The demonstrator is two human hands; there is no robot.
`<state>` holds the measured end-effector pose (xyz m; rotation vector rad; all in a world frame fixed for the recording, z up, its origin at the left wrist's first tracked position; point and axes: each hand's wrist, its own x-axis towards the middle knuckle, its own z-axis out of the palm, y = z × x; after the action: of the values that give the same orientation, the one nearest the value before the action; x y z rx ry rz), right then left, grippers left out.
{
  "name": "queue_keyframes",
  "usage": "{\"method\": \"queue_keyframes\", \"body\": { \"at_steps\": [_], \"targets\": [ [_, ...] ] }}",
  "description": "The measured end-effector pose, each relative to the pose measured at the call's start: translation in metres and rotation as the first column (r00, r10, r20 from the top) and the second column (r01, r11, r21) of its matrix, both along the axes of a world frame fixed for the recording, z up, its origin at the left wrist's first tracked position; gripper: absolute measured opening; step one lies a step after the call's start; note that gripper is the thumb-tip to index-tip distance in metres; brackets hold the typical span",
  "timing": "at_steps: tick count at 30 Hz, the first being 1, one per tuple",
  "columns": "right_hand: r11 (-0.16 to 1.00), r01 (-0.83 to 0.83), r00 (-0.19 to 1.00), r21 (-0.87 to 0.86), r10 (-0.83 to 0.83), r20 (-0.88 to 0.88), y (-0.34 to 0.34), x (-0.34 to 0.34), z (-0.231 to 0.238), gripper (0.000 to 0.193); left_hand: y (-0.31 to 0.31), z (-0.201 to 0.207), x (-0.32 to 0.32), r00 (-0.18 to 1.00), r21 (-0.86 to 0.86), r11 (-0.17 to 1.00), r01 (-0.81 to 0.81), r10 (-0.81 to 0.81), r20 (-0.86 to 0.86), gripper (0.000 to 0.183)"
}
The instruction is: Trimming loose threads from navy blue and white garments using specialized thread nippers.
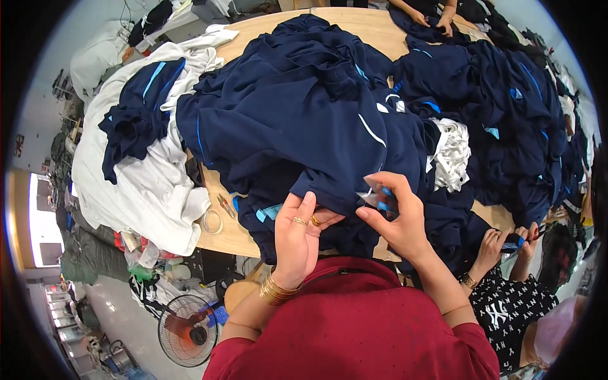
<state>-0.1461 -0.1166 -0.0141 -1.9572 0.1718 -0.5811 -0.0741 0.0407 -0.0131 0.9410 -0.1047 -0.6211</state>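
Note:
A large navy garment [272, 120] with white and blue piping lies spread over a heap of the same cloth in front of me. My left hand [296, 244], with rings and gold bangles, pinches the near edge of this garment between thumb and fingers. My right hand [405, 221] is closed around a pair of thread snips [382, 204] with blue handles. The blades point left, close beside the garment's edge; whether they touch the cloth I cannot tell.
White cloth [126, 202] with a folded navy piece [142, 104] lies at left. A roll of tape [212, 221] rests near the table edge. White strips [451, 155] and more navy garments [506, 114] are piled right. Co-workers' hands [491, 253] work nearby. A fan [187, 329] stands below left.

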Motion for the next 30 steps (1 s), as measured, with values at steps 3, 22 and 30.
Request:
{"method": "queue_keyframes", "body": {
  "at_steps": [3,22,30],
  "targets": [
    [0.992,-0.067,0.991,-0.108,0.079,0.109,0.000,0.005,0.008,0.030,-0.001,-0.001,0.002,1.000,-0.018,1.000,0.019,-0.019,-0.014,0.027],
    [0.958,0.029,0.999,-0.285,-0.035,-0.015,-0.009,-0.005,-0.004,0.027,-0.008,0.003,0.008,0.998,-0.038,0.997,0.063,-0.064,-0.027,0.028],
    [0.920,0.140,0.990,-0.367,-0.137,0.034,-0.004,-0.001,-0.001,0.024,-0.006,0.005,0.007,0.996,-0.059,0.995,0.081,-0.083,-0.036,0.027]
  ]
}}
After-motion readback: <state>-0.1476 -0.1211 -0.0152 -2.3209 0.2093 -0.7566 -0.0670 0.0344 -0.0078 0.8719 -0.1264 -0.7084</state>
